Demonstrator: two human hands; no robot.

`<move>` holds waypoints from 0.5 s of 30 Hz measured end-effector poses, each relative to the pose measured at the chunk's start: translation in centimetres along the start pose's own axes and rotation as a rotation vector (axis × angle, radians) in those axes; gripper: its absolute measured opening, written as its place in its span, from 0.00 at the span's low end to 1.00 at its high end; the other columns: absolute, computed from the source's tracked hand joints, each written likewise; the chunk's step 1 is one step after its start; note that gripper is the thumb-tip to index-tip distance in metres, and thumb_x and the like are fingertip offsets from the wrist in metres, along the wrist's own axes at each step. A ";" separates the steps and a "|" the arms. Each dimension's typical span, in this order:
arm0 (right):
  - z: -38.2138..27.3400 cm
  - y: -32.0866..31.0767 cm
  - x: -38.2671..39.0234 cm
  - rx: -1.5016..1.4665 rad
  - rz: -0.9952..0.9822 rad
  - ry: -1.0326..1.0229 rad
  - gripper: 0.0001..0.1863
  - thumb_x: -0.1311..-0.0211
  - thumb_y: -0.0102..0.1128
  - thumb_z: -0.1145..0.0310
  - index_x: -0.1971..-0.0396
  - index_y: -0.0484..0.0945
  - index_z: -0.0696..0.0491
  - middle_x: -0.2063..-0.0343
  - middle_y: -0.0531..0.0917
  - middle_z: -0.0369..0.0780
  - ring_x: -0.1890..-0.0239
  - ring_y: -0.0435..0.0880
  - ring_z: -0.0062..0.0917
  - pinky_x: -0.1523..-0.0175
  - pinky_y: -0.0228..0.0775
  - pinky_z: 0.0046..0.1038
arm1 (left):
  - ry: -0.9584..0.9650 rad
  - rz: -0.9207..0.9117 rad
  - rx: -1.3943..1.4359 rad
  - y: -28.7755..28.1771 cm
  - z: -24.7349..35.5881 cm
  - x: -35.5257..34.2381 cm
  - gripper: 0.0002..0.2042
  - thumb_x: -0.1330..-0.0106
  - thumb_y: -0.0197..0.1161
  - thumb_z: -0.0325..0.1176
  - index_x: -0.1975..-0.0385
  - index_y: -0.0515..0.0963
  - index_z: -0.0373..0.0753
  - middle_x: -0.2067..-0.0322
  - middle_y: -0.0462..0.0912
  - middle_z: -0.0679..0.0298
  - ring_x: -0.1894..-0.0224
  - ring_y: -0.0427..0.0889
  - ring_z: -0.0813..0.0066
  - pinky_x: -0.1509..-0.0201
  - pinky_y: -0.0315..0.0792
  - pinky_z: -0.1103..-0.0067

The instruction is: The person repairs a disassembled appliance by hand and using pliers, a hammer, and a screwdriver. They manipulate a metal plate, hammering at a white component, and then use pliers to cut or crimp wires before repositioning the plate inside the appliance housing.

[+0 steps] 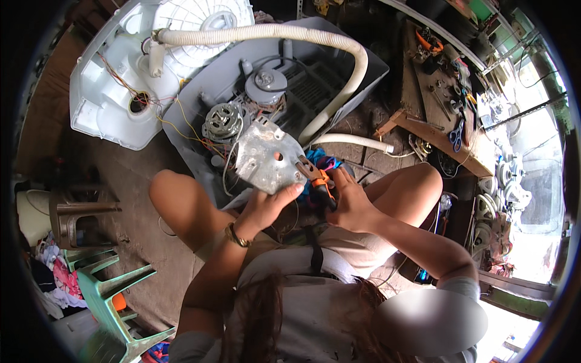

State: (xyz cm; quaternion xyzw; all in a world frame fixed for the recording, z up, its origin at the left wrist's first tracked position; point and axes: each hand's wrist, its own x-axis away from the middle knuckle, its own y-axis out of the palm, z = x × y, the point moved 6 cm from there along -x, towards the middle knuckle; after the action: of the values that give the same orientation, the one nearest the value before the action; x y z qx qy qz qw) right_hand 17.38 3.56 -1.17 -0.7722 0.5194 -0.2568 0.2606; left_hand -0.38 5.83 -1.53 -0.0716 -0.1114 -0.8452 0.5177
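A flat, worn silvery metal plate (257, 160) with a round hole near its middle is held over my lap. My left hand (275, 202) grips its lower edge, thumb on top. In my right hand (352, 202) is a pair of pliers (316, 176) with orange and black handles. Their jaws meet the plate's right edge; whether they bite on it I cannot tell. Just beyond the plate, a grey plastic washing machine base (190, 130) holds a motor with copper windings (225, 121) and a round grey pulley unit (266, 85).
A ribbed cream hose (266, 31) arches over the base. White tub housing (109, 103) with loose wires lies at the far left. To the right stands a wooden bench (423, 91) with tools and blue scissors (457, 136). A green plastic stool (112, 302) lies at the lower left.
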 end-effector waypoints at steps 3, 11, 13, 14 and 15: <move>1.4 -0.7 -1.2 -0.038 0.094 -0.031 0.37 0.63 0.66 0.70 0.45 0.65 0.57 0.53 0.70 0.49 0.45 0.68 0.45 0.43 0.61 0.43 | 0.163 -0.288 0.179 -0.1 -0.2 -1.0 0.33 0.40 0.64 0.30 0.35 0.56 0.35 0.40 0.65 0.59 0.37 0.62 0.69 0.35 0.56 0.73; 2.3 0.3 1.5 -1.014 -0.315 0.353 0.35 0.55 0.62 0.72 0.41 0.64 0.55 0.54 0.74 0.39 0.54 0.77 0.26 0.47 0.67 0.27 | 0.445 0.061 0.007 -7.2 2.3 -3.6 0.51 0.43 0.63 0.58 0.30 0.39 0.40 0.32 0.50 0.51 0.31 0.54 0.55 0.32 0.52 0.62; 1.6 2.2 2.2 -1.314 -0.402 0.321 0.37 0.55 0.62 0.69 0.40 0.62 0.54 0.54 0.74 0.40 0.54 0.77 0.28 0.47 0.67 0.29 | 0.376 -0.042 0.075 -4.9 3.6 -6.1 0.44 0.41 0.64 0.49 0.31 0.46 0.39 0.38 0.62 0.54 0.37 0.64 0.62 0.35 0.58 0.66; 1.1 3.0 2.7 -1.465 -0.448 0.308 0.38 0.55 0.62 0.67 0.40 0.61 0.54 0.54 0.74 0.41 0.55 0.77 0.29 0.47 0.67 0.29 | 0.338 -0.092 0.111 -3.4 3.7 -7.0 0.40 0.40 0.64 0.45 0.32 0.50 0.39 0.41 0.68 0.56 0.41 0.69 0.66 0.37 0.61 0.69; 0.4 3.3 2.7 -1.442 -0.467 0.281 0.40 0.54 0.62 0.62 0.39 0.58 0.54 0.55 0.73 0.42 0.53 0.76 0.32 0.45 0.66 0.33 | 0.292 -0.142 0.268 -2.3 3.7 -7.8 0.36 0.39 0.64 0.43 0.35 0.54 0.38 0.44 0.71 0.58 0.43 0.71 0.68 0.38 0.63 0.71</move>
State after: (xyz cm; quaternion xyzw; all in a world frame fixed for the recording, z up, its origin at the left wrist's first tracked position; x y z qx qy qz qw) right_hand 16.30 -0.04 -3.32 -0.8009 0.4101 0.0012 -0.4363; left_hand 1.14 14.48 -0.04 0.1294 -0.1515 -0.8586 0.4724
